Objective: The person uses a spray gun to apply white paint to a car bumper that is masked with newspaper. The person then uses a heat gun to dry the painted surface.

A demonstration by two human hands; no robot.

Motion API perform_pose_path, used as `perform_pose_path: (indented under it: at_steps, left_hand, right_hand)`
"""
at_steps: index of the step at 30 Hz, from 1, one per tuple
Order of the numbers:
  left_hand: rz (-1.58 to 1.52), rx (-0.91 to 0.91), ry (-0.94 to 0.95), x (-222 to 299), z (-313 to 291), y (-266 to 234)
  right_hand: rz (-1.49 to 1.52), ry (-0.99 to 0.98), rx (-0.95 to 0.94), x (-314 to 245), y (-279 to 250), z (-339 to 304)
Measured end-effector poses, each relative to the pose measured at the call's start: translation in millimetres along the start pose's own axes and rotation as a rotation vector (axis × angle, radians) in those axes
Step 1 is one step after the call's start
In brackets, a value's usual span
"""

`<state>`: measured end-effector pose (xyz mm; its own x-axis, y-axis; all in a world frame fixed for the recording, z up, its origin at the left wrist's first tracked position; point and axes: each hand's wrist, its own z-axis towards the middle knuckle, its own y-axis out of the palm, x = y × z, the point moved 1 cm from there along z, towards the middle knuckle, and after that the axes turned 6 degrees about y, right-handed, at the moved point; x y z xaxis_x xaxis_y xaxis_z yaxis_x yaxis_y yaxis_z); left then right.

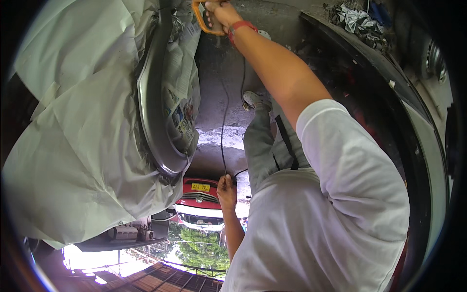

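Observation:
At the top edge my right hand (225, 16), with a red band at the wrist, is closed round an orange loop-shaped handle (200, 20). What the handle belongs to is cut off by the edge of the view. My left hand (227, 192) is low in the middle beside my torso, fingers closed on a thin black cable (222, 130). From there the cable runs up along the floor between the two vehicles, toward the right hand. Left of it stands a grey car body panel (148, 102) with a curved arch, masked with pale paper (73, 141) and newspaper (181, 104).
A dark car body (374, 92) stands close on my right. My shoe (252, 99) is on the concrete floor (211, 63) near another stretch of cord. Crumpled foil and scraps (357, 22) lie at the upper right. A red car (199, 198) appears behind me.

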<state>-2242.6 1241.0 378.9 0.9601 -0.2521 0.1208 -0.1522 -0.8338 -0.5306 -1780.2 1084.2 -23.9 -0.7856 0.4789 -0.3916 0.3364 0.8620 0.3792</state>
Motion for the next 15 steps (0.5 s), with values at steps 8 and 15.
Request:
perform_pose_path:
  at_steps: [8,15]
  left_hand:
    - [0.165,0.009,-0.018,11.4,4.0,5.6]
    - [0.229,-0.006,-0.005,20.4,8.3,8.0]
  right_hand:
    - [0.198,0.361,0.099,33.0,-12.6,24.8]
    - [-0.045,0.426,0.076,39.8,-24.3,26.3]
